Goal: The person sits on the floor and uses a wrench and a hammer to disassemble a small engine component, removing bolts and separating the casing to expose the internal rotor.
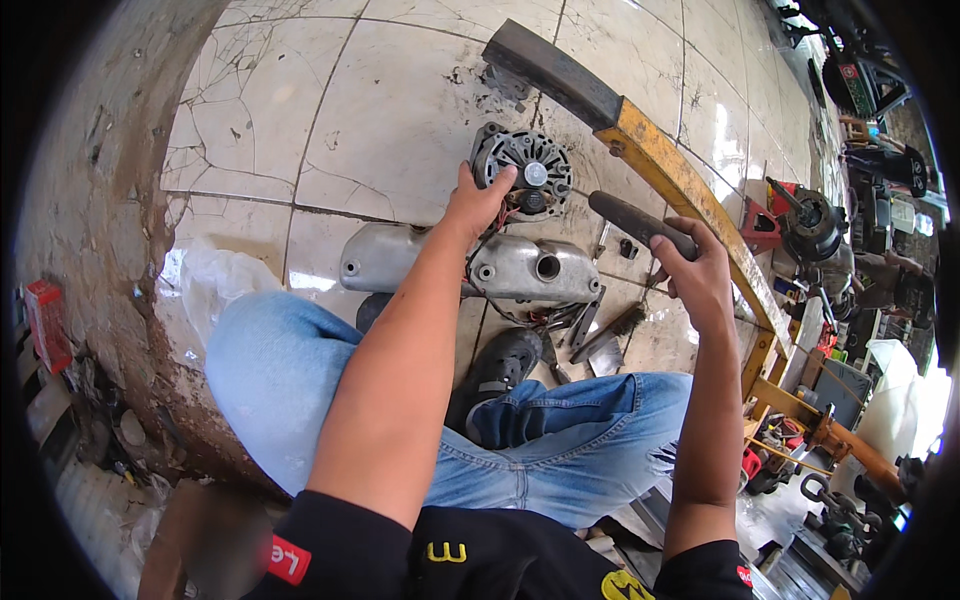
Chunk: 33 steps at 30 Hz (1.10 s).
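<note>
My left hand (478, 208) is closed round the left side of an alternator (541, 150), its thumb on the slotted metal face near the round centre. Wires trail down from the alternator. In my right hand (697, 268) is a thick dark handle (625, 214), rounded at its end and pointing toward the alternator. A thin shaft may run from it, but that is too fine to tell. Just below the alternator lies a silver cast-metal engine cover (385, 262) with a round hole near its right end.
A yellow steel beam (690, 175) with a black end curves along the right. A brush (622, 327), a scraper (605, 358) and small metal parts lie right of my shoe (503, 362). Farther right stand a red stand (760, 225) and machine parts. A rough wall (110, 200) runs along the left.
</note>
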{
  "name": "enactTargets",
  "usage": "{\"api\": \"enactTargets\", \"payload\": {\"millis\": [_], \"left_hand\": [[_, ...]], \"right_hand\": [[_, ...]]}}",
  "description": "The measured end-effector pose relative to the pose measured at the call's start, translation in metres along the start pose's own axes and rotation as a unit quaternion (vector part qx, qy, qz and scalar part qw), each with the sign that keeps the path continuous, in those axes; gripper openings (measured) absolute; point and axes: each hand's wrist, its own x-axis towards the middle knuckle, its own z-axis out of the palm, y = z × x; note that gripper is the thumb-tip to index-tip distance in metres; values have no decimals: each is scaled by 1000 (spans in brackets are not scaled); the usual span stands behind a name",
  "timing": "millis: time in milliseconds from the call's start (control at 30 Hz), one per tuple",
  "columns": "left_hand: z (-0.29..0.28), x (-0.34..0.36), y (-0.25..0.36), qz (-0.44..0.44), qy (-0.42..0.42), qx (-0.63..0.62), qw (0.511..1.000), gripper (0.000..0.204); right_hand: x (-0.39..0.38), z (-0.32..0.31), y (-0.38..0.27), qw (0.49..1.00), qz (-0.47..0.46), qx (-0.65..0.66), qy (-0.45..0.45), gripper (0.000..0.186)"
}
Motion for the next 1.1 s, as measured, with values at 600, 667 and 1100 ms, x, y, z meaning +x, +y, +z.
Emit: {"api": "enactTargets", "payload": {"millis": [600,667,1100], "left_hand": [[8,-1,-12,32,-4,-100,994,101],[8,-1,-14,30,-2,-93,995,101],[10,3,-19,26,3,-80,996,100]], "right_hand": [[-11,-3,-24,985,-29,-160,-60,41],[-11,-2,-26,986,-29,-154,-61,41],[-9,-1,-43,982,-13,-179,-63,42]]}}
